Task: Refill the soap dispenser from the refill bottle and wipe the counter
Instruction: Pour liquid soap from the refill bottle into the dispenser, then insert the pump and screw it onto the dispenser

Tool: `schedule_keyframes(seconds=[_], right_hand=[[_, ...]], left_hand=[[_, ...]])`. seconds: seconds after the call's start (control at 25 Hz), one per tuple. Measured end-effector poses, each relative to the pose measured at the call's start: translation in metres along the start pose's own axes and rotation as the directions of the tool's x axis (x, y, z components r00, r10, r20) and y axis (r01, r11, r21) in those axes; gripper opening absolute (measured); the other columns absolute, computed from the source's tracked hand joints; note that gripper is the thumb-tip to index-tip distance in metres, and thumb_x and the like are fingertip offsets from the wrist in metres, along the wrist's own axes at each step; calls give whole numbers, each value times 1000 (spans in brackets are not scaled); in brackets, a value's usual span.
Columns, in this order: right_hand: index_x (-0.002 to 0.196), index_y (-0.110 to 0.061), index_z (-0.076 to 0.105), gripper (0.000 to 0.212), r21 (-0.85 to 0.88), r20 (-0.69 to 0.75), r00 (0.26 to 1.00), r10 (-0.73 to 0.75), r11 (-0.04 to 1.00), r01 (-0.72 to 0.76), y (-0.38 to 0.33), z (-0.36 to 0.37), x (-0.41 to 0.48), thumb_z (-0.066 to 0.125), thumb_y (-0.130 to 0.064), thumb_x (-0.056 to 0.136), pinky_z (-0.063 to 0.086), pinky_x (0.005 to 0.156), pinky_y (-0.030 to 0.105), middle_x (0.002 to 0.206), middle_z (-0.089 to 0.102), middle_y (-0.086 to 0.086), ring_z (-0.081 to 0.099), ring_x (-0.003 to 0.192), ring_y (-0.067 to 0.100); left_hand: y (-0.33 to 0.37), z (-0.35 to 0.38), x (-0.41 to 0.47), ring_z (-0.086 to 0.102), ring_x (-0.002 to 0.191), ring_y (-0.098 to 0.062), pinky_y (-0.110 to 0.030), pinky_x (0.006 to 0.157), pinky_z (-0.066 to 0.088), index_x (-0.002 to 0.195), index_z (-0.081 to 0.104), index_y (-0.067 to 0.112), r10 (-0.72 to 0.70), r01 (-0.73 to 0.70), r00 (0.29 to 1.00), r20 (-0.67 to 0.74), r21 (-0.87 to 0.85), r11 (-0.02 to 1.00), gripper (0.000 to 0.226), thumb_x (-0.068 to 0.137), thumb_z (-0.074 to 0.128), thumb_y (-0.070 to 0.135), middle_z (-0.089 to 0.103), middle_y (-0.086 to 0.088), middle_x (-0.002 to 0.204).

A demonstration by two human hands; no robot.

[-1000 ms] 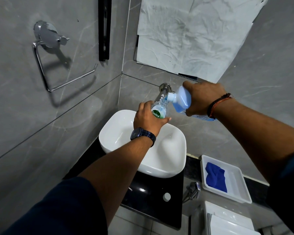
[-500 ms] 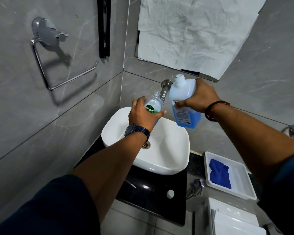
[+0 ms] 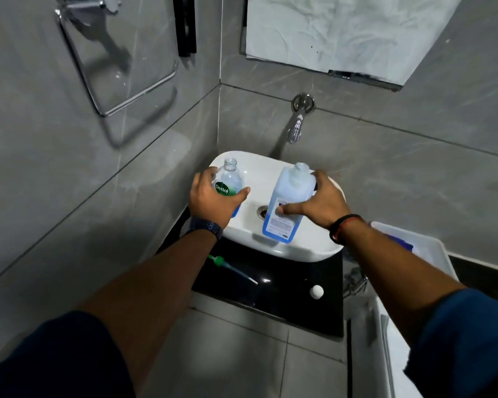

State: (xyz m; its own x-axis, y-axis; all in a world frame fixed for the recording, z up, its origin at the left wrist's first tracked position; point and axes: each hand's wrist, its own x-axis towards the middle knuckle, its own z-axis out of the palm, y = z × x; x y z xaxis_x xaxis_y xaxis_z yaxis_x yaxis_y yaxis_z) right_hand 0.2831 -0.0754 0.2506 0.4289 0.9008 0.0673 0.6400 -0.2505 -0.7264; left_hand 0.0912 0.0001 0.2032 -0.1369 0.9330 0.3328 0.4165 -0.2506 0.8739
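Note:
My left hand (image 3: 210,196) grips the clear soap dispenser bottle (image 3: 230,179) with its green label. It stands upright with an open neck over the left side of the white basin (image 3: 299,248). My right hand (image 3: 318,201) holds the tall refill bottle (image 3: 285,202), upright and uncapped, with blue liquid low inside, over the basin's middle. The green pump head with its tube (image 3: 230,268) lies on the black counter (image 3: 285,300). A white cap (image 3: 316,291) lies there too.
A chrome tap (image 3: 296,124) juts from the grey wall above the basin. A white tray (image 3: 426,248) with a blue cloth (image 3: 401,242) sits to the right. A chrome towel ring (image 3: 110,81) hangs on the left wall. A white cistern (image 3: 368,354) stands at lower right.
The refill bottle has gone from tipped against the dispenser's neck to upright. Both hands have come down toward the basin and apart. The view has tilted down, showing the pump head.

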Motion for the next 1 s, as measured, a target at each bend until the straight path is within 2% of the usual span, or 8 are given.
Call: schedule_keyframes(seconds=[0.24,0.32,0.4,0.52,0.8,0.88,0.92,1.0], right_hand=[[96,-27,45,74,-24,110,993,44,999,-42,59,59,-35,86,-50,39,44,56,24,90,58,-13,56,78,5],[94,-29,45,73,-28,112,992,59,998,-57,77,67,-42,85,-51,37,45,56,25,89,59,-13,58,77,5],[94,-30,44,72,-29,114,991,67,998,-64,97,74,-47,86,-47,39,45,54,23,89,60,-12,59,77,6],[95,-30,44,71,-41,111,991,76,997,-72,127,84,-54,90,-38,41,40,53,14,87,59,-13,59,76,5],[91,-28,46,64,6,-9,998,54,999,-54,158,109,-59,90,-30,45,41,56,5,91,61,-3,58,78,8],[99,-27,46,69,21,-2,999,41,999,-41,157,112,-61,90,-31,47,43,63,9,100,60,0,60,90,18],[107,-25,45,76,10,-3,999,37,999,-37,155,112,-64,90,-35,47,47,71,17,106,60,2,59,96,20],[121,-18,42,88,-112,-148,989,12,993,-29,148,110,-73,83,-52,51,49,83,35,113,57,6,54,103,24]], left_hand=[[-83,-24,-33,56,94,-30,-26,75,40,106,60,6,-111,113,993,-27,70,991,64,53,89,25,57,-15,110],[-108,-25,-41,53,102,-32,-31,83,43,115,55,4,-136,137,990,-25,77,988,72,55,89,24,54,-19,117],[-132,-23,-47,52,107,-32,-38,89,46,120,52,6,-172,175,984,-34,73,982,76,56,89,26,51,-18,121],[-163,-15,-56,52,108,-33,-42,88,48,118,53,8,-165,167,986,-29,80,983,74,56,89,27,53,-17,119],[-204,-2,-64,52,100,-20,-28,83,44,115,54,10,-160,159,987,-3,70,985,70,57,89,27,52,-16,118],[-208,-2,-64,48,98,-13,-26,82,42,114,55,10,-145,146,989,-11,66,987,68,57,89,27,53,-16,117],[-209,-2,-64,49,98,-14,-26,82,42,112,55,10,-138,138,990,-5,58,989,67,58,88,28,54,-17,117],[-211,-3,-63,53,99,-21,-26,82,42,108,54,10,-119,118,993,20,51,992,65,57,89,28,55,-17,114]])
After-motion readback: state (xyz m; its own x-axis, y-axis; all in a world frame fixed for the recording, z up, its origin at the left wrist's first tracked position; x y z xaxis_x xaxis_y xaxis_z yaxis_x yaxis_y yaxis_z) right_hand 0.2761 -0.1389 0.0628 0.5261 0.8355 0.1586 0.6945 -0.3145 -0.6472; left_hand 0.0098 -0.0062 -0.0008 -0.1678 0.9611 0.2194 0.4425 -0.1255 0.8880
